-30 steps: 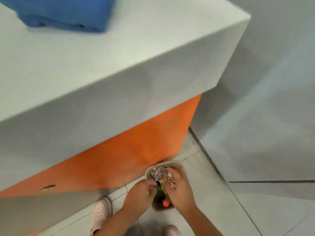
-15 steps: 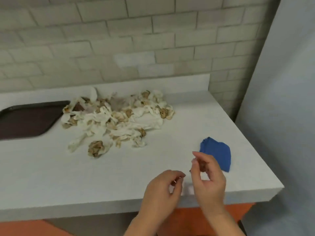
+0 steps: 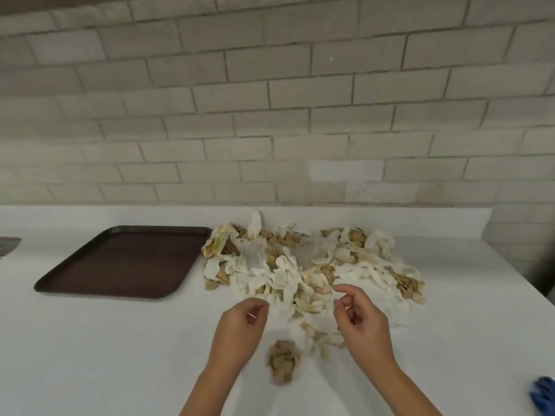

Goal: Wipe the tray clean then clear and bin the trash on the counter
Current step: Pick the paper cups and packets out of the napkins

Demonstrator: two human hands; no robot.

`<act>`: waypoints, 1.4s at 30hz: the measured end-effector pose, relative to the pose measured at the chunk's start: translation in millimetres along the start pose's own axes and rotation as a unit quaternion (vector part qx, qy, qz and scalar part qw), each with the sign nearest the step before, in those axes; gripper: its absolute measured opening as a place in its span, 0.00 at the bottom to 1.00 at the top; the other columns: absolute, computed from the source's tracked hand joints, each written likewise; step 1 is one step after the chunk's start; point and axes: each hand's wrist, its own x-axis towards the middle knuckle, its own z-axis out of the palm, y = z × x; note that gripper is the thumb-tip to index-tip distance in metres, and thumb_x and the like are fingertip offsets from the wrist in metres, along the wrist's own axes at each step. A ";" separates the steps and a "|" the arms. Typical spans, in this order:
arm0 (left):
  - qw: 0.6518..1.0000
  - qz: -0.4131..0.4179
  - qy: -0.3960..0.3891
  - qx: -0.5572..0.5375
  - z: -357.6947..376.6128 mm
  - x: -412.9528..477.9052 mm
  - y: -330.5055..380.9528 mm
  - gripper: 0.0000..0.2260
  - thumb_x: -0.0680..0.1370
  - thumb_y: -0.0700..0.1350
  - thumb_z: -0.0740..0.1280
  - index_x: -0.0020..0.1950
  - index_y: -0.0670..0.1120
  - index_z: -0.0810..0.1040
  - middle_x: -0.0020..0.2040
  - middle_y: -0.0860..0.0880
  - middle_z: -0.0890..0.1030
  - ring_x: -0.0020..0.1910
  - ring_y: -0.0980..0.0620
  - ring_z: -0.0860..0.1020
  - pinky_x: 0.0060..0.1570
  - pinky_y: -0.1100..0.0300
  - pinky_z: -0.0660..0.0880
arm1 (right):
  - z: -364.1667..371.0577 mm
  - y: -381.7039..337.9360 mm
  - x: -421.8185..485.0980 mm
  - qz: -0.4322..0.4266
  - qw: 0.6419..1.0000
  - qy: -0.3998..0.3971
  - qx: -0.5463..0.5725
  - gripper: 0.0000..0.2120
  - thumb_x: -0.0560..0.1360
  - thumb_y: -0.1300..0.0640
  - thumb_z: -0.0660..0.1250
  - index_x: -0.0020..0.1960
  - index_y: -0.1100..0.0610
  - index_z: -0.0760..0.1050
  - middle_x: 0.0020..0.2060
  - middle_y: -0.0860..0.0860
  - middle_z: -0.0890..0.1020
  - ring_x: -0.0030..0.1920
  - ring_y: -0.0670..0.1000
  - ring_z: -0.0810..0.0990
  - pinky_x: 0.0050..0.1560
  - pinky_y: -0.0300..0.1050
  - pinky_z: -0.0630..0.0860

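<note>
Two bare hands, left hand (image 3: 240,328) and right hand (image 3: 362,322), hover with fingers loosely curled, holding nothing, over the white desk (image 3: 90,355). Crumpled napkin trash (image 3: 303,265) heaps at twelve o'clock; brown tray (image 3: 120,262) lies at ten; one wad (image 3: 283,361) sits between the wrists.

- No text, label, brand, number or sign can be read anywhere in view.
- A wrapper (image 3: 216,245) in the trash pile (image 3: 312,271) carries colored print, too blurred to read.
</note>
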 end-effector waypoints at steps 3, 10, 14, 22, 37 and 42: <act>0.999 -0.030 0.040 0.007 -35.8 66.1 -29.2 0.08 0.76 0.45 0.67 0.41 0.58 0.77 0.41 0.53 0.82 0.39 0.59 0.79 0.38 0.66 0.73 | 46.9 -2.3 38.4 0.009 1.000 -0.025 -0.014 0.14 0.77 0.62 0.65 0.50 0.41 0.76 0.34 0.45 0.77 0.29 0.44 0.72 0.32 0.37 0.70; 0.993 -0.063 0.022 0.097 -79.5 238.3 -53.0 0.17 0.76 0.50 0.66 0.63 0.45 0.75 0.57 0.45 0.78 0.52 0.47 0.79 0.45 0.59 0.73 | 110.6 -6.0 118.3 0.018 0.999 -0.025 -0.043 0.13 0.76 0.60 0.67 0.49 0.41 0.76 0.35 0.43 0.78 0.32 0.43 0.74 0.32 0.31 0.69; 0.961 -0.132 -0.070 0.232 -61.3 291.1 -76.5 0.36 0.72 0.63 0.66 0.73 0.45 0.62 0.69 0.42 0.66 0.67 0.42 0.68 0.62 0.51 0.70 | 131.6 0.8 173.2 0.055 0.995 -0.017 -0.084 0.09 0.74 0.54 0.68 0.51 0.43 0.74 0.37 0.46 0.79 0.36 0.45 0.77 0.36 0.34 0.72; 0.944 -0.087 -0.084 0.308 -37.1 290.7 -104.2 0.17 0.79 0.48 0.58 0.68 0.48 0.65 0.61 0.45 0.69 0.55 0.46 0.75 0.47 0.59 0.72 | 205.5 35.4 277.0 0.185 0.968 -0.057 -0.159 0.24 0.74 0.44 0.67 0.66 0.52 0.70 0.54 0.48 0.78 0.52 0.49 0.77 0.51 0.42 0.73; 0.994 -0.095 0.042 -0.027 -116.9 303.5 -114.2 0.08 0.77 0.46 0.66 0.46 0.43 0.78 0.43 0.47 0.81 0.41 0.53 0.78 0.39 0.61 0.72 | 255.4 66.8 307.8 0.244 0.938 0.040 -0.243 0.18 0.66 0.42 0.66 0.49 0.54 0.77 0.43 0.50 0.80 0.49 0.54 0.79 0.53 0.48 0.75; 0.985 -0.042 -0.145 0.079 -73.9 359.2 -120.3 0.09 0.74 0.47 0.70 0.47 0.42 0.80 0.46 0.45 0.81 0.49 0.45 0.80 0.46 0.56 0.74 | 229.6 39.3 260.9 0.072 0.991 0.089 -0.065 0.10 0.70 0.55 0.70 0.48 0.49 0.73 0.44 0.47 0.78 0.44 0.45 0.77 0.44 0.41 0.72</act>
